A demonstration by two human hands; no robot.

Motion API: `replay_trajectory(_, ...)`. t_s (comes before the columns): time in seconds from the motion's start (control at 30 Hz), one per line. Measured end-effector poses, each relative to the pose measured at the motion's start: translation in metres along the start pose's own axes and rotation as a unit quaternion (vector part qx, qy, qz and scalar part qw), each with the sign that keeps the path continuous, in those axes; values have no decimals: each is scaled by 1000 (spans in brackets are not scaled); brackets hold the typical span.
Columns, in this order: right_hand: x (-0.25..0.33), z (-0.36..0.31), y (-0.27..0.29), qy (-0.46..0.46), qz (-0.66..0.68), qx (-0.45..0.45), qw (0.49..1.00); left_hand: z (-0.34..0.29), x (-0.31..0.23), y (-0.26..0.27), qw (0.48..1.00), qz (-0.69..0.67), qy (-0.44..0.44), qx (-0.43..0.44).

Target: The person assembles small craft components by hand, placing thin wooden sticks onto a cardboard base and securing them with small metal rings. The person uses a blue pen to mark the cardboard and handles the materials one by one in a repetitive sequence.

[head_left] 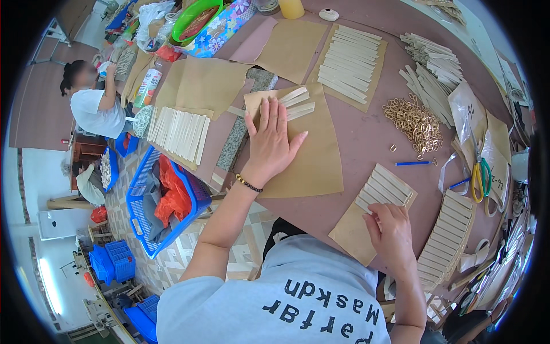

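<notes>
Left hand flat, fingers spread, pressing a brown paper sheet; only a few pale strips laid just beyond its fingertips, so this sheet looks barely started. Right hand fingers curled, touching a nearly full strip row on another sheet. Filled sheets lie well beyond; gold rings untouched.

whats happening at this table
A person is laying pale flat strips on sheets of brown paper. The left hand presses flat on one brown sheet just below a few strips. The right hand fingers a row of strips on a smaller sheet. A pile of gold rings and yellow-handled scissors lie nearby.
</notes>
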State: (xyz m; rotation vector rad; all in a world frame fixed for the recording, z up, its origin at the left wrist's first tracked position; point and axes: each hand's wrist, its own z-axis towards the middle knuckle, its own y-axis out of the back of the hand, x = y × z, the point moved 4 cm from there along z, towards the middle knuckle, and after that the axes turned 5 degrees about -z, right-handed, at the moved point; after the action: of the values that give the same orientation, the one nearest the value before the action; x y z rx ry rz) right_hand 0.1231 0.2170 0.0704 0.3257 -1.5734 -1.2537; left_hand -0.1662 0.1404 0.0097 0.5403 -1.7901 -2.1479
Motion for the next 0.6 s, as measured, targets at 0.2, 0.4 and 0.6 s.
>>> replay_trajectory(0.2, 13, 23, -5, 64, -6, -30, 997, -15, -19, 16, 1000, -13, 3, 11)
replay_trajectory(0.4, 50, 70, -10, 171, -55, -110, 978, -37, -66, 70, 997, -50, -55, 17)
replay_trajectory(0.6, 58, 95, -48, 254, -68, -89, 961, -68, -93, 87, 992, -82, -90, 30)
